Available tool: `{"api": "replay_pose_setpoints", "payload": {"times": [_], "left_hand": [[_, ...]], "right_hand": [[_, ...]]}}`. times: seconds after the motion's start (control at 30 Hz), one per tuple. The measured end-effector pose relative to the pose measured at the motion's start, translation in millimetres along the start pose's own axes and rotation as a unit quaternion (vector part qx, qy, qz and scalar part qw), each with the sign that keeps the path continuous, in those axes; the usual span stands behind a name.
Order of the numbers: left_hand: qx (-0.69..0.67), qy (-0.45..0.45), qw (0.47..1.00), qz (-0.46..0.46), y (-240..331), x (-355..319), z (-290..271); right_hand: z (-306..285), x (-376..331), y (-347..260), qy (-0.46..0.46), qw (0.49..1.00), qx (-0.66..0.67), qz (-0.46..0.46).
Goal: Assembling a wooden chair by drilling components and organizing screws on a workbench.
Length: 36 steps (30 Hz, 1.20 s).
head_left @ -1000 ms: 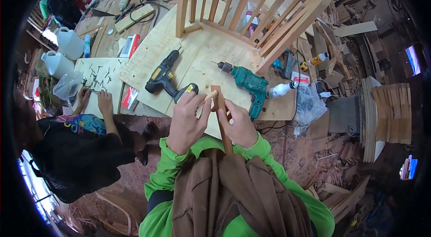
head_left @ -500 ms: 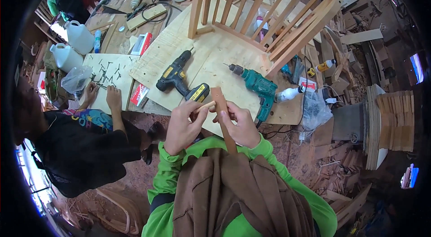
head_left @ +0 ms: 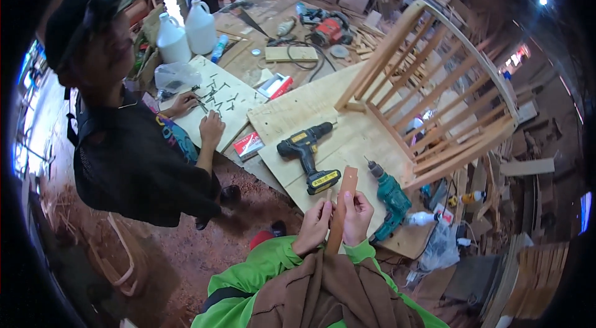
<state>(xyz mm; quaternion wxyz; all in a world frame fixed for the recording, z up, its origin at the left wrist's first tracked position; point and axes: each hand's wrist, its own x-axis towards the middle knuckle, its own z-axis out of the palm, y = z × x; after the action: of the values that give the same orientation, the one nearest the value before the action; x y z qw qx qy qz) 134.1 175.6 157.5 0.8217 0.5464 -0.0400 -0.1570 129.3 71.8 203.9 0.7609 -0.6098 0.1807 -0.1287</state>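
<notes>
At the near edge of the plywood-topped surface (head_left: 279, 157), one person in green sleeves, both hands raised together in front of the body.
Right hand (head_left: 358, 217): clamped on a flat brown wooden strip (head_left: 338, 222), thumb along its face; the strip tilts, far end over the plywood, near end against the brown cloth (head_left: 298, 294) at the person's front.
Left hand (head_left: 314, 225): fingertips pinched on a short pale dowel (head_left: 329, 194), just left of the strip; whether dowel and strip touch, I cannot tell.
Edges: the plywood's left edge runs slantwise from the red and white box (head_left: 248, 145) down toward the left hand. Yellow-and-black cordless drill (head_left: 305, 153), lying inside that edge, its battery foot near the strip's far end. Green drill (head_left: 391, 201), right of the right hand, handle toward the near edge.
Room: a stretch of plywood between the cordless drill and the slatted wooden frame (head_left: 375, 64), which stands at far right; reddish floor (head_left: 186, 253) between the person and a co-worker (head_left: 143, 160) at left, whose hands are at dark screws (head_left: 217, 97).
Changed since the earlier frame: the view has swung, bringing in the frame's curved rail and more of the co-worker; the dowel, then slanting toward the strip, now points away beside it. Both drills keep their places on the plywood.
</notes>
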Motion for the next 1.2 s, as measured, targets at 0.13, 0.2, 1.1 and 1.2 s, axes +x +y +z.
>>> {"api": "replay_pose_setpoints", "payload": {"times": [0.13,0.2,1.1,1.2], "left_hand": [[0.152,0.053,0.983,0.082,-2,-4,4],[0.145,0.045,0.987,0.052,-8,-6,4],[0.151,0.02,0.986,0.066,2,37,-19],[0.206,0.039,0.97,0.126,14,49,-12]], "right_hand": [[9,13,6,0.017,0.999,-0.004,-0.036],[9,17,6,0.013,0.999,-0.004,-0.033],[-224,94,86,0.196,0.693,-0.684,-0.116],[-220,98,94,0.186,0.664,-0.714,-0.118]]}}
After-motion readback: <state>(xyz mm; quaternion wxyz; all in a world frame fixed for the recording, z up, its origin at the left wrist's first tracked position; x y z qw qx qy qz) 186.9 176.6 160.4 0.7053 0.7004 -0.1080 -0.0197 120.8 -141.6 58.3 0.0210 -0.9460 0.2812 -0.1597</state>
